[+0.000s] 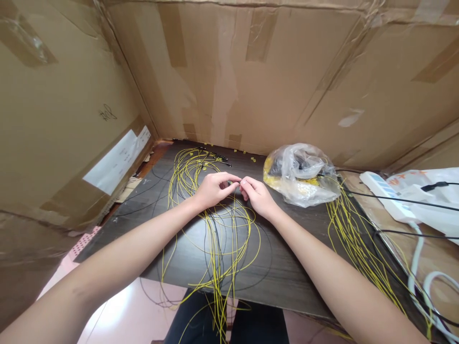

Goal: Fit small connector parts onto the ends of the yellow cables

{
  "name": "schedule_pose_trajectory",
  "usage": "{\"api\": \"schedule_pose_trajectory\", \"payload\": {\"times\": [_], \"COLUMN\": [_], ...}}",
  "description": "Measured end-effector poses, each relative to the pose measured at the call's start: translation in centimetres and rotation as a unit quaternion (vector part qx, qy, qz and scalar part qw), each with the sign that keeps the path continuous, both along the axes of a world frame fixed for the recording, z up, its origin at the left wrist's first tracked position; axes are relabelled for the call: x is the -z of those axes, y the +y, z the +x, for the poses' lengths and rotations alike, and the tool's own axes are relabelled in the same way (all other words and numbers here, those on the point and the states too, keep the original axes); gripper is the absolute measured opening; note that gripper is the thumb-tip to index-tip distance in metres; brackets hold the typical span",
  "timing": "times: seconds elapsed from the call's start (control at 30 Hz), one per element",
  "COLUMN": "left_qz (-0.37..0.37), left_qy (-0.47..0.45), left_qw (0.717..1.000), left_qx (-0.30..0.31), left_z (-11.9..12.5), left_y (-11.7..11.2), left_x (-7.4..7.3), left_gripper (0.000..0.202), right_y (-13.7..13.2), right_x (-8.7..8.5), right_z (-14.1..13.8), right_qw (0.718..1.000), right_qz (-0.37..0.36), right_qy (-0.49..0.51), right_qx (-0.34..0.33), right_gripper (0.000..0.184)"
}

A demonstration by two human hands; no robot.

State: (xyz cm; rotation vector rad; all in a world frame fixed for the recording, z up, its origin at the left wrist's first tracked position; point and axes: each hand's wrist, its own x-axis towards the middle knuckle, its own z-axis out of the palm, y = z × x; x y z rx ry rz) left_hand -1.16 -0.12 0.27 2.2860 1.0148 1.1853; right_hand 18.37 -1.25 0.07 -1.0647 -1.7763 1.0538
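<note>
My left hand (215, 189) and my right hand (257, 197) meet over the middle of the dark tabletop, both with fingers pinched. Between their fingertips is a small dark piece, mostly covered, that looks like the black end of a thin cable. Under and around the hands lies a loose tangle of thin yellow cables (247, 239), with some black ones among them. Its strands hang over the front edge. Behind my left hand, a coiled bunch of yellow cables (179, 165) has black ends (220, 157) pointing right.
A clear plastic bag (304, 191) holding yellow and black pieces sits at the back right. More yellow cables (349, 239) trail from it toward the front. Small yellow bits (253, 159) lie along the cardboard wall (222, 86). A white power strip (385, 196) stands at the right.
</note>
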Motion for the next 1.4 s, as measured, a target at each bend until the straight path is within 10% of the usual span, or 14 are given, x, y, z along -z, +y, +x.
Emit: {"api": "schedule_pose_trajectory", "payload": {"times": [1.4], "left_qz": [0.025], "left_qy": [0.004], "left_qw": [1.000], "left_qx": [-0.015], "left_z": [0.17], "left_y": [-0.53], "left_x": [-0.30], "left_gripper": [0.013], "right_y": [-0.39], "right_x": [-0.15], "right_z": [0.11], "right_qw": [0.994], "right_qz": [0.086], "right_qy": [-0.072], "right_qx": [0.004], "right_gripper": [0.026]}}
